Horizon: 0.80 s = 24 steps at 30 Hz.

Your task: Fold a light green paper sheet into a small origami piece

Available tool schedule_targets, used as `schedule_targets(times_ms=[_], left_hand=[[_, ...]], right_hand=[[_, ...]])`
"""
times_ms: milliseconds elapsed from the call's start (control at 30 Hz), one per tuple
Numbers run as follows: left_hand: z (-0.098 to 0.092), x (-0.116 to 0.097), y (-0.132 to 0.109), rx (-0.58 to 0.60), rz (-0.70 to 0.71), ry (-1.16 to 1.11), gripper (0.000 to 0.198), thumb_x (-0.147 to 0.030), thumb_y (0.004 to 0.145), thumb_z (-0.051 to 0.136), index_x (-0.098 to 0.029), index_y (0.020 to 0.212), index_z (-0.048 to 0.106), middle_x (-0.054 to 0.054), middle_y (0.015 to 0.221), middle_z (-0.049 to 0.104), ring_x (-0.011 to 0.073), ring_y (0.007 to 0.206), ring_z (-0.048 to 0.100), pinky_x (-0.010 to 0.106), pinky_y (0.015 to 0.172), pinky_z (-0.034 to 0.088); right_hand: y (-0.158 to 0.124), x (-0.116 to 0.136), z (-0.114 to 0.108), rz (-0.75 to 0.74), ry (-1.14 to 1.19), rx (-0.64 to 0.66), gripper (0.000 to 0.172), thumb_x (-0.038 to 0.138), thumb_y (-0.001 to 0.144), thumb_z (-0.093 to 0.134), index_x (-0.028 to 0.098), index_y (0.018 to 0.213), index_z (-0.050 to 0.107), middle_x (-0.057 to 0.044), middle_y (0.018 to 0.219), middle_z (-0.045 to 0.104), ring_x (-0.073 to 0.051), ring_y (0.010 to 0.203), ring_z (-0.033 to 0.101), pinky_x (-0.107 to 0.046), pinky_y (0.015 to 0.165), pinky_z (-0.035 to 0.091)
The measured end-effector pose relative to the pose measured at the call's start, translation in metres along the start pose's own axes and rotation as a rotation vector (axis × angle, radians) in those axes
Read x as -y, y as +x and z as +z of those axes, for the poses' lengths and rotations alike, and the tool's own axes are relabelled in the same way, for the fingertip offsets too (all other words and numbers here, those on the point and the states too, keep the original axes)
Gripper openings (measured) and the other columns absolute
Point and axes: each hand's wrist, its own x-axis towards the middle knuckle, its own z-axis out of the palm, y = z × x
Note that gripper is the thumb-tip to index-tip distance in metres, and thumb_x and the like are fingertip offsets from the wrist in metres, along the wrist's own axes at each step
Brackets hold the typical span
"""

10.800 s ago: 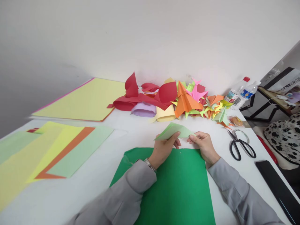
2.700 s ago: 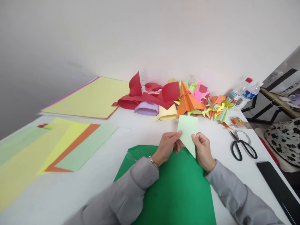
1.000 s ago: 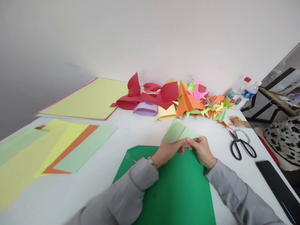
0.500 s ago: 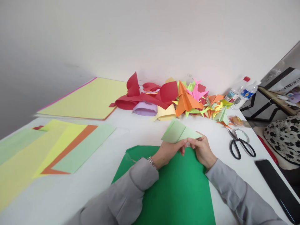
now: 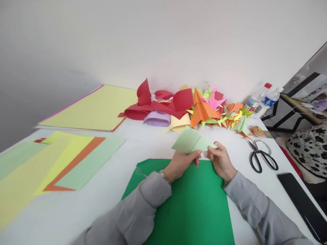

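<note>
A folded light green paper (image 5: 190, 140) is held up above the far edge of a green sheet (image 5: 194, 200). My left hand (image 5: 180, 165) pinches its lower edge, thumb in front, with a metal watch band at the wrist. At the paper's right-hand point, my right hand (image 5: 221, 161) grips it between thumb and fingers. A diagonal crease crosses the paper. Its back side is hidden.
Coloured sheets (image 5: 76, 160) lie at the left, a large yellow sheet (image 5: 94, 105) behind them. Folded paper shapes (image 5: 201, 109) are heaped by the wall. At the right are bottles (image 5: 258, 98), scissors (image 5: 262, 158), a black object (image 5: 301, 204) and a person's patterned clothing (image 5: 309, 149).
The light green paper and my left hand have shifted slightly left. My right hand's fingers have drawn a little apart from my left hand, which they were touching before.
</note>
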Motion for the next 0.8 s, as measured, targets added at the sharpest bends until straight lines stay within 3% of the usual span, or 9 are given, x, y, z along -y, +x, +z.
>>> schedule_targets(times_ms=[300, 500, 800], left_hand=[[-0.0049, 0.0024, 0.0057, -0.03, 0.068, -0.116, 0.024, -0.031, 0.067, 0.069, -0.014, 0.053, 0.059, -0.001, 0.043, 0.056, 0.0108, 0.04, 0.051, 0.025, 0.046, 0.044], [-0.0076, 0.0008, 0.0077, -0.029, 0.071, -0.202, 0.024, -0.031, 0.065, 0.073, -0.012, 0.058, 0.06, 0.0, 0.048, 0.057, 0.0103, 0.04, 0.05, 0.024, 0.041, 0.043], [-0.0055, -0.0026, 0.0049, -0.034, 0.044, -0.205, 0.026, -0.033, 0.062, 0.074, -0.012, 0.057, 0.059, 0.001, 0.05, 0.059, 0.0093, 0.038, 0.049, 0.023, 0.038, 0.041]], right_hand=[[0.0023, -0.0014, -0.0025, -0.016, -0.004, 0.046, 0.028, 0.039, 0.066, 0.077, 0.017, 0.057, 0.062, 0.001, 0.05, 0.061, -0.01, 0.044, 0.048, -0.023, 0.047, 0.036], [0.0035, -0.0029, -0.0035, -0.03, -0.047, 0.046, 0.027, 0.039, 0.068, 0.076, 0.016, 0.06, 0.066, -0.004, 0.062, 0.07, -0.01, 0.045, 0.047, -0.024, 0.045, 0.036], [0.0021, -0.0039, -0.0056, -0.045, -0.104, 0.102, 0.027, 0.042, 0.07, 0.074, 0.017, 0.062, 0.067, -0.003, 0.06, 0.068, -0.011, 0.047, 0.052, -0.023, 0.045, 0.04]])
